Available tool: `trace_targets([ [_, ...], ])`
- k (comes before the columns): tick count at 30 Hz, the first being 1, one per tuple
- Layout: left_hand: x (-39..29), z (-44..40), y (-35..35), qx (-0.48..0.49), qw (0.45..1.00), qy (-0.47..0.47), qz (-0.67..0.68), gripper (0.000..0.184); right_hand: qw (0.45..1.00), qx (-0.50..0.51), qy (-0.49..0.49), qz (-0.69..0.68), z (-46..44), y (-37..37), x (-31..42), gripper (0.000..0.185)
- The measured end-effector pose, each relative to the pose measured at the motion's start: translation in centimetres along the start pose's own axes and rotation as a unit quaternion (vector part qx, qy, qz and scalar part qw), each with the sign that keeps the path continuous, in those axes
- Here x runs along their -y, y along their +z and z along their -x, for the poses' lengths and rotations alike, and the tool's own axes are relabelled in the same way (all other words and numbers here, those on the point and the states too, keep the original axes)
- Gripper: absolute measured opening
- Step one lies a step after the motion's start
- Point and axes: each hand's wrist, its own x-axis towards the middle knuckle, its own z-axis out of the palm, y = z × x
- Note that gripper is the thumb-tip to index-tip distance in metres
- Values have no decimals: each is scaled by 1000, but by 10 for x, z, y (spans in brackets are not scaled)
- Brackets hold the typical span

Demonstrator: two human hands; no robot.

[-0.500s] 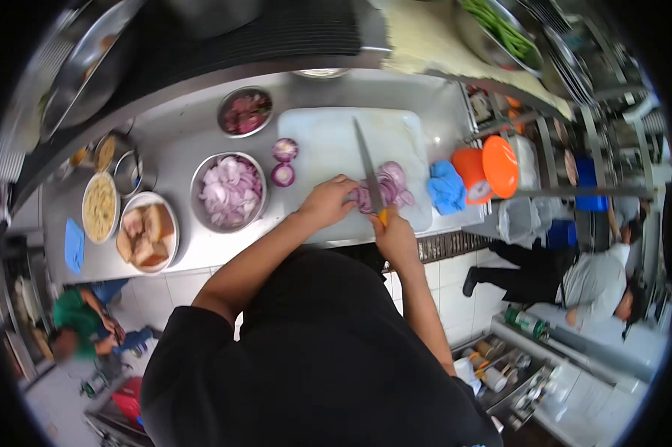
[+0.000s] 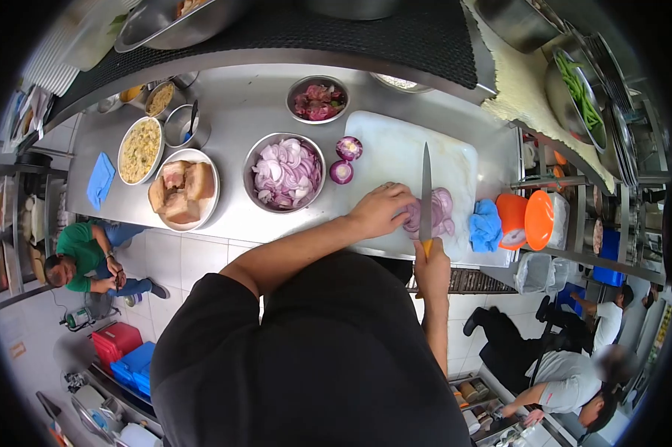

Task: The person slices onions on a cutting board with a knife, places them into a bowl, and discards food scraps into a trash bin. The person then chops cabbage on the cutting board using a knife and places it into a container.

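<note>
My right hand (image 2: 432, 270) is wrapped round the yellow handle of a kitchen knife (image 2: 426, 179). The long blade points away from me, over a sliced red onion (image 2: 441, 212) on the white cutting board (image 2: 395, 145). To the left of the blade, my left hand (image 2: 384, 209) has its fingers bent together against the onion's near slices. Two cut onion pieces, a red onion half (image 2: 348, 148) and another onion half (image 2: 341, 172), sit at the board's left edge. Left of the board stands a steel bowl (image 2: 250, 173) heaped with sliced onion.
Behind is a bowl of dark red pieces (image 2: 319, 101). Meat chunks (image 2: 183, 192) and a yellowish chopped mix (image 2: 140, 151) stand left. A blue cloth (image 2: 486, 226) and orange container (image 2: 511, 216) lie right. A shelf (image 2: 313, 48) overhangs the counter. People are at left and right.
The camera view has swung, so the counter appears further right. The knife blade now points more nearly straight ahead. Both hands remain at the onion.
</note>
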Motion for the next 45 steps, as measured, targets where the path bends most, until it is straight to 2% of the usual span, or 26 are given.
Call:
trace_targets([
  [5, -16, -3, -3, -6, 987, 142, -70, 34, 999, -33, -7, 28, 10, 2, 2, 34],
  [9, -16, -1, 11, 74, 972, 191, -114, 38, 998, -60, 11, 35, 11, 7, -2, 39],
  [13, -12, 2, 22, 112, 964, 154, -184, 50, 997, -56, 23, 37, 8, 3, -2, 44],
  [17, -8, 6, 25, 127, 956, 162, -211, 56, 997, -66, -2, 37, 10, 16, -10, 45],
  [25, -14, -14, 17, 206, 939, 137, -237, 57, 996, -68, -59, 11, 19, 19, -11, 42],
  [29, -25, -27, 10, 101, 957, 174, -209, 56, 995, -67, -68, -4, 25, 9, -8, 37],
  [31, -42, -33, -3, 30, 969, 177, -168, 57, 997, -65, -38, -35, 29, 3, -10, 34],
  [34, -32, -34, 3, -84, 987, 129, -45, 66, 992, -66, 30, -107, 35, -1, -18, 33],
  [38, -3, -16, 42, -33, 996, 60, -64, 88, 973, -87, 129, -170, 52, 3, -58, 33],
  [40, -2, -8, 56, 30, 992, 41, -115, 98, 941, -93, 196, -260, 66, 5, -74, 32],
  [41, -1, -10, 61, 43, 990, 63, -119, 106, 920, -95, 230, -303, 76, 5, -80, 31],
  [45, -11, -30, 77, 36, 991, 73, -104, 111, 852, -37, 299, -428, 109, 13, -90, 30],
])
